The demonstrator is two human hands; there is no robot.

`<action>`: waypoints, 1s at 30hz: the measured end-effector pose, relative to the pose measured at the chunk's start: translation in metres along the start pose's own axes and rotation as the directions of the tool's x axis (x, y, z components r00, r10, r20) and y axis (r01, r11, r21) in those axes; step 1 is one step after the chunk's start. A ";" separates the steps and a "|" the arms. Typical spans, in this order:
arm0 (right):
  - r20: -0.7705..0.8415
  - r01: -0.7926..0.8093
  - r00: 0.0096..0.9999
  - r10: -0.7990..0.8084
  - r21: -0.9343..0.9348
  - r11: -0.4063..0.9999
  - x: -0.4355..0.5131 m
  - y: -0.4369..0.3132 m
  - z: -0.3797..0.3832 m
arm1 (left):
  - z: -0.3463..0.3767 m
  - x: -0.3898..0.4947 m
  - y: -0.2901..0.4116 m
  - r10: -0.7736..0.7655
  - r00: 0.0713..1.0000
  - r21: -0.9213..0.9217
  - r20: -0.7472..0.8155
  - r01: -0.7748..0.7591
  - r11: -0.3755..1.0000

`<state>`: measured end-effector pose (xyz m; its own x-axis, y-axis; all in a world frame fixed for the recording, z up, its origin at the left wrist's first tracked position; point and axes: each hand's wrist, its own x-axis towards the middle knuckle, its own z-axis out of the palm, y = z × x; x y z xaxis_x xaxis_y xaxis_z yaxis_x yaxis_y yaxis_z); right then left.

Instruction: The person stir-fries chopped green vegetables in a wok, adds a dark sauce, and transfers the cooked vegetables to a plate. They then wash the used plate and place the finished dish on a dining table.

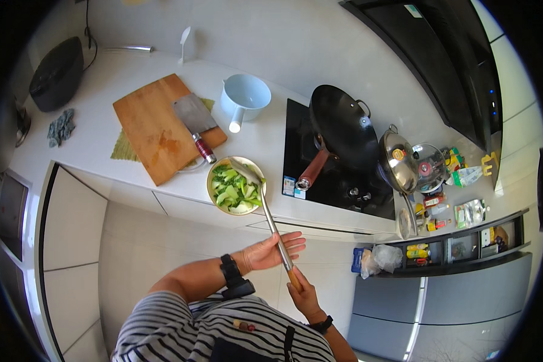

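Note:
My right hand [305, 294] grips the wooden end of a metal wok spatula [271, 219]. The spatula's blade lies over chopped leafy greens [231, 188], which look like bok choy. They fill a round bowl [210, 195] at the counter's front edge. My left hand [271, 252] is stretched out with its fingers apart, and the spatula's shaft crosses in front of them. Its thumb is close to the shaft; whether it touches is unclear. To the left of the bowl, a cleaver [194, 115] with a dark red handle rests on a wooden cutting board [149, 117].
A black wok [344, 122] sits on the black cooktop [294, 145], its handle pointing towards me. Behind the bowl stands a light blue ladle pot [245, 97]. Steel lidded cookware [396, 158] and several bottles [434, 210] are on the right. An open drawer [461, 249] juts out below.

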<state>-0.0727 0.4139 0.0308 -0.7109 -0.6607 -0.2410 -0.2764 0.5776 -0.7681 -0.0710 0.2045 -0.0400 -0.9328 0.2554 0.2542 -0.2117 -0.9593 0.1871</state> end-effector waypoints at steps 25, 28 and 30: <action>-0.469 -0.111 0.806 -0.361 -0.718 0.687 0.152 -0.057 -0.240 | 0.002 -0.005 0.008 -0.192 0.947 0.325 -0.259 0.273 0.906; -0.440 -0.058 0.825 -0.354 -0.689 0.722 0.163 -0.051 -0.257 | -0.002 0.025 -0.011 -0.140 0.940 0.356 -0.312 0.253 0.899; -0.412 0.035 0.834 -0.367 -0.625 0.780 0.164 -0.034 -0.267 | -0.007 0.050 -0.027 -0.106 0.935 0.376 -0.339 0.238 0.896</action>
<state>-0.3527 0.4137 0.1762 -0.7579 -0.5658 0.3248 -0.6444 0.7270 -0.2371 -0.1143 0.2425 -0.0387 -0.9485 0.2992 -0.1039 -0.3016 -0.7530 0.5849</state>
